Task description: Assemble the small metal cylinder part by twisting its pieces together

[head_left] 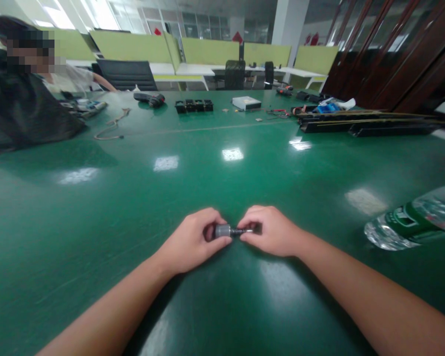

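Observation:
Low over the green table [193, 183], my left hand [195, 240] is closed around a small grey cylinder [223, 231], thumb and fingers gripping its sides. From the cylinder's right end a thin dark shaft with a shiny tip [241, 231] points to the right. My right hand [269, 230] pinches this shaft between thumb and fingers. Both parts lie in one line, level with the table. The cylinder's left end is hidden in my left palm, and whether the two parts are one piece I cannot tell.
A clear plastic bottle with a green label [411, 222] lies on the right. Long black channels [330, 124], a white box [246, 103], black blocks [194, 106] and a cable [111, 127] are at the back. A person [70, 79] sits at far left, near a dark bag [25, 104].

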Motion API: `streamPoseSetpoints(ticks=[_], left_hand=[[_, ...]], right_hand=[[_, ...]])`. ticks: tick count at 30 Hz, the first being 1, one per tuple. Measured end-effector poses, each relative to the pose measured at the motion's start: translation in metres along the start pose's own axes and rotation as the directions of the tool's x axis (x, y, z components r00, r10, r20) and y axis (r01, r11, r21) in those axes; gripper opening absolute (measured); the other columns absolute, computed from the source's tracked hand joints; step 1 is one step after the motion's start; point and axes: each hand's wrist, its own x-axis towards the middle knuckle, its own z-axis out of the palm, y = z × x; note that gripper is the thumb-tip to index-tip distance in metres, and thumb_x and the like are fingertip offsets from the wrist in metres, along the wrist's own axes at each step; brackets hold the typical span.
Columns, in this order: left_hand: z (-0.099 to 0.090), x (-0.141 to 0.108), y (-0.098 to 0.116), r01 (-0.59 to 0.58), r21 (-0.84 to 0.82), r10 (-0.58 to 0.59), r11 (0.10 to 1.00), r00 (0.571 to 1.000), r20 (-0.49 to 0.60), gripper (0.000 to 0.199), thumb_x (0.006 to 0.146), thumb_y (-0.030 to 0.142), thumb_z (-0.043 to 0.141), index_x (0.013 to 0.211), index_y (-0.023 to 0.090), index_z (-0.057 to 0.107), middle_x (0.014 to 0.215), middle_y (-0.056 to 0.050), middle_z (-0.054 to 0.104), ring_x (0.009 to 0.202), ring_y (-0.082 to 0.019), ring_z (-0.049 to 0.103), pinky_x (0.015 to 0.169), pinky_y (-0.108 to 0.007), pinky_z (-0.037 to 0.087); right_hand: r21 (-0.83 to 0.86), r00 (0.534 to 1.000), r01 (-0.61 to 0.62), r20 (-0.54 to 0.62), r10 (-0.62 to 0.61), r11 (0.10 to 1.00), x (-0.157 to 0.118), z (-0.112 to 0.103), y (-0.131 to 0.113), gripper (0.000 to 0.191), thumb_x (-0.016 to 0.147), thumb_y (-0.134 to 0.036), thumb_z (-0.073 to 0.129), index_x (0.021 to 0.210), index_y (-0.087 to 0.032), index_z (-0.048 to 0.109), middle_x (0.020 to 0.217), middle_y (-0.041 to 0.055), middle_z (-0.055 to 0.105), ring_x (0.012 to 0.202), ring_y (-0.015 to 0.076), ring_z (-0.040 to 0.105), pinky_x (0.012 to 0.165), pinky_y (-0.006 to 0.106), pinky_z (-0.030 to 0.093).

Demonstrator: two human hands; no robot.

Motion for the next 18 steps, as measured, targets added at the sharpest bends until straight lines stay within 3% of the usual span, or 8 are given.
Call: streamPoseSetpoints(ticks=[18], left_hand=[[-0.0012,-0.0014,-0.0045,0.024,-0.008,-0.024,1.0,1.0,0.013,0.02,0.085,0.037,0.067,0.094,0.019,0.065,0.076,0.0,0.059,0.065,-0.015,0.054,0.06,-0.026,0.04]], right_hand=[[0.02,1.0,-0.03,-0.008,0.03,0.999,0.0009,-0.0006,0.0006,0.01,0.077,-0.019,0.075,0.087,-0.018,0.074,0.082,0.0025,0.069,0.075,0.0135,0.06,0.069,0.025,0.045]])
